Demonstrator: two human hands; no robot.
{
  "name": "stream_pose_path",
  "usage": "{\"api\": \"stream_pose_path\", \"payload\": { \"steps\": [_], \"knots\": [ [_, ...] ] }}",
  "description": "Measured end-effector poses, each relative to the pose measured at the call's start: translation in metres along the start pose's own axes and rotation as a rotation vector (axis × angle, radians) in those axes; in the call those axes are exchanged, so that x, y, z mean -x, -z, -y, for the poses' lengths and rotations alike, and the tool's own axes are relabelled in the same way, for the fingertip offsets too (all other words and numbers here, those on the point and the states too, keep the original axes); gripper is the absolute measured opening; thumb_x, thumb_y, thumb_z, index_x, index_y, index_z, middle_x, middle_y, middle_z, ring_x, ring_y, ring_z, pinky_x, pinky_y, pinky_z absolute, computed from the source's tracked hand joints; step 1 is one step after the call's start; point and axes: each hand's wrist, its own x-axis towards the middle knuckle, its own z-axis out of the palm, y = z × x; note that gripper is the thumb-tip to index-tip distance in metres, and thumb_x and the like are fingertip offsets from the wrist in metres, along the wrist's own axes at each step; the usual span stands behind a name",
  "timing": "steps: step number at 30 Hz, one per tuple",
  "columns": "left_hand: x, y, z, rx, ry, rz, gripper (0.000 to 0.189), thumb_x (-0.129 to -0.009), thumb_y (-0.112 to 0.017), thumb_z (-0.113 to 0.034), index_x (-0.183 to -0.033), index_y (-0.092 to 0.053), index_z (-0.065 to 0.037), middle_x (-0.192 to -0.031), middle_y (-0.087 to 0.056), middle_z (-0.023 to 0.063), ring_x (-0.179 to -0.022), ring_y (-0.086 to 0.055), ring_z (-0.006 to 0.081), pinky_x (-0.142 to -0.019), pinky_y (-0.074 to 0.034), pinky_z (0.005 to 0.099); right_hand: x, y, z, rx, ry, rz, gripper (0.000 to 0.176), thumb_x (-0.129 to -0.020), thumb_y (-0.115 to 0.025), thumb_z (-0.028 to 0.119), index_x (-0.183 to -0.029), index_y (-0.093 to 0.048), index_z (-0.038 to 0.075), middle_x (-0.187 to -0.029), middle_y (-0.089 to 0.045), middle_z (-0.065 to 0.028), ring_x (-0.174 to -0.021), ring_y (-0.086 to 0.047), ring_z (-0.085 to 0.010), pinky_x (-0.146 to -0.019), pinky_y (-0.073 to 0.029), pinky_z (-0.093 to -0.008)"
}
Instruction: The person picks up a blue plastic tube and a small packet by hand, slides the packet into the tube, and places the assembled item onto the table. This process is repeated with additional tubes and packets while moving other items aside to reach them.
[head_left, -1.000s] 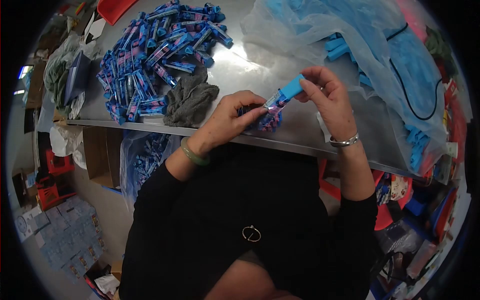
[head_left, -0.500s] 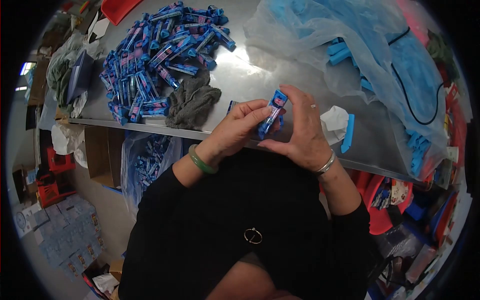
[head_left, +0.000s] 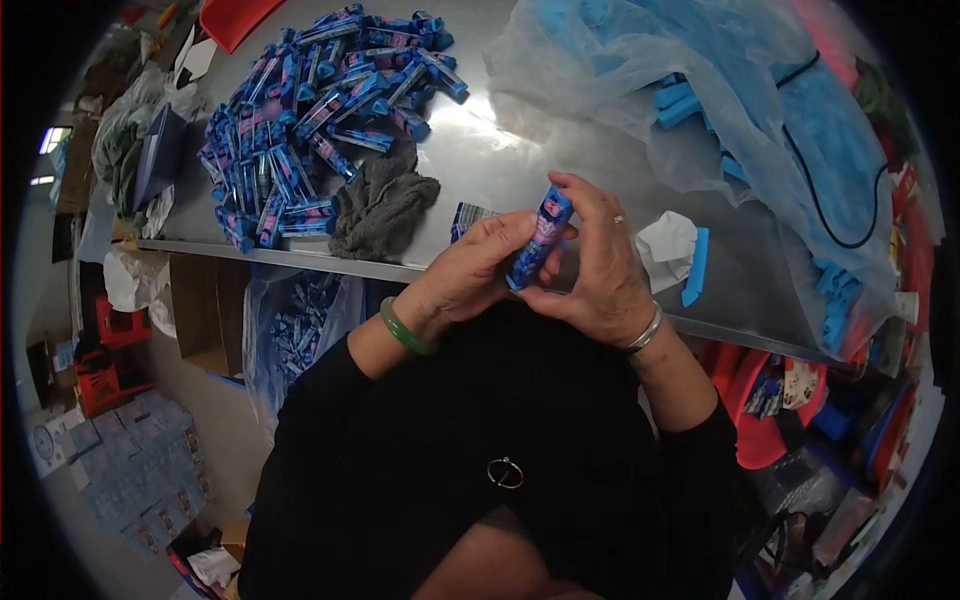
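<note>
We hold the tube [head_left: 538, 240] in both hands, just above the near edge of the bench [head_left: 480, 150], about midway along it. It is blue with a pink label and stands tilted, its top leaning toward the far right. Our left hand [head_left: 470, 270] pinches it from the left with thumb and fingertips; our right hand [head_left: 600, 270] wraps it from the right, fingers curled over the top end. Both hands are closed on it and pressed close together, so the lower end is partly hidden.

We judge the step in hand to be seating or checking the blue end piece on this one tube. The top looks covered, though the fingers hide whether it is fully home. A next move calls for a steady pinch from the left hand while the right lets go without tipping the tube.

Behind the left hand a small packet [head_left: 468, 215] lies on the bench. Just right of the right hand sits a crumpled white paper [head_left: 665, 245] with a loose blue cap [head_left: 693, 267] touching it. A grey rag [head_left: 383, 205] lies near the left hand. Beyond it, a pile [head_left: 310, 110] of like tubes spreads toward the far left corner. A clear bag [head_left: 740, 100] of blue caps fills the right side of the bench.
</note>
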Motion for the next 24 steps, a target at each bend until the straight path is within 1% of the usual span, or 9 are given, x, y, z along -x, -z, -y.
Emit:
{"api": "stream_pose_path", "payload": {
  "steps": [2, 4, 5, 7, 11, 13, 17, 19, 24],
  "knots": [
    [-0.002, 0.0, -0.001, -0.011, -0.01, 0.009, 0.042, -0.099, -0.05, -0.035, -0.121, -0.057, 0.0, -0.088, -0.06, 0.002, -0.079, -0.057, 0.0076, -0.071, -0.048, 0.0209, 0.0, 0.0, -0.002, 0.007, -0.007, -0.01, 0.098, -0.057, -0.086, 0.017, -0.137, -0.031, 0.005, -0.136, -0.043, -0.0184, -0.125, -0.043, -0.035, -0.106, -0.03, -0.045],
    [-0.005, 0.001, -0.001, -0.018, -0.015, 0.025, 0.042, -0.1, -0.05, -0.035, -0.122, -0.057, 0.0, -0.088, -0.059, 0.0019, -0.079, -0.056, 0.0074, -0.07, -0.048, 0.0208, -0.001, 0.0, -0.004, 0.059, 0.025, -0.056, 0.094, -0.057, -0.085, 0.016, -0.134, -0.035, 0.0, -0.133, -0.046, -0.0186, -0.117, -0.048, -0.0358, -0.1, -0.039, -0.0427],
    [-0.007, 0.002, -0.002, -0.021, -0.005, 0.005, 0.042, -0.1, -0.05, -0.035, -0.122, -0.057, 0.0, -0.087, -0.059, 0.0021, -0.078, -0.056, 0.0073, -0.07, -0.048, 0.021, -0.002, 0.0, -0.005, 0.067, 0.02, -0.058, 0.094, -0.057, -0.085, 0.016, -0.134, -0.035, 0.0, -0.133, -0.046, -0.0186, -0.117, -0.048, -0.0358, -0.1, -0.039, -0.0427],
    [-0.011, 0.001, -0.004, -0.026, 0.006, -0.011, 0.042, -0.1, -0.05, -0.035, -0.122, -0.057, 0.0, -0.087, -0.059, 0.0023, -0.077, -0.056, 0.0071, -0.07, -0.048, 0.0212, -0.003, 0.001, -0.008, 0.018, -0.03, -0.025, 0.099, -0.056, -0.087, 0.018, -0.137, -0.031, 0.005, -0.134, -0.042, -0.0182, -0.121, -0.045, -0.0364, -0.105, -0.032, -0.0458],
    [-0.017, -0.003, -0.009, -0.012, 0.006, -0.011, 0.041, -0.1, -0.049, -0.035, -0.122, -0.057, -0.001, -0.086, -0.059, 0.0016, -0.076, -0.056, 0.0068, -0.069, -0.048, 0.0207, -0.005, 0.003, -0.011, 0.009, -0.031, -0.041, 0.1, -0.056, -0.087, 0.019, -0.137, -0.031, 0.004, -0.133, -0.042, -0.0189, -0.118, -0.046, -0.0371, -0.104, -0.033, -0.0459],
    [-0.018, -0.005, -0.011, -0.016, 0.007, -0.016, 0.04, -0.1, -0.049, -0.034, -0.122, -0.057, -0.001, -0.086, -0.059, 0.0012, -0.076, -0.056, 0.0068, -0.069, -0.048, 0.0204, -0.006, 0.005, -0.009, -0.01, -0.082, -0.067, 0.102, -0.055, -0.088, 0.02, -0.137, -0.03, 0.004, -0.132, -0.043, -0.0195, -0.118, -0.046, -0.0373, -0.103, -0.034, -0.045],
    [-0.017, -0.01, -0.014, -0.064, -0.036, -0.007, 0.037, -0.1, -0.05, -0.031, -0.12, -0.058, -0.001, -0.086, -0.06, 0.0005, -0.077, -0.057, 0.0067, -0.07, -0.049, 0.0203, -0.004, 0.009, -0.011, -0.005, -0.047, -0.119, 0.103, -0.054, -0.088, 0.015, -0.139, -0.029, 0.003, -0.134, -0.042, -0.0189, -0.121, -0.046, -0.0344, -0.1, -0.04, -0.041],
    [-0.015, -0.011, -0.013, -0.063, -0.047, -0.004, 0.037, -0.1, -0.05, -0.03, -0.12, -0.058, -0.001, -0.086, -0.06, 0.0005, -0.077, -0.057, 0.0067, -0.071, -0.049, 0.0204, -0.002, 0.008, -0.01, -0.012, 0.023, -0.158, 0.103, -0.053, -0.089, 0.017, -0.136, -0.03, 0.005, -0.133, -0.043, -0.0196, -0.121, -0.045, -0.0363, -0.105, -0.033, -0.0424],
    [-0.011, -0.01, -0.012, -0.107, -0.061, 0.053, 0.035, -0.1, -0.05, -0.029, -0.12, -0.058, -0.001, -0.086, -0.061, 0.0011, -0.078, -0.057, 0.0064, -0.072, -0.048, 0.0203, 0.0, 0.01, -0.007, 0.012, 0.061, -0.148, 0.097, -0.052, -0.088, 0.016, -0.132, -0.034, 0.008, -0.134, -0.044, -0.0187, -0.123, -0.044, -0.0356, -0.106, -0.032, -0.0437]
  ]
}}
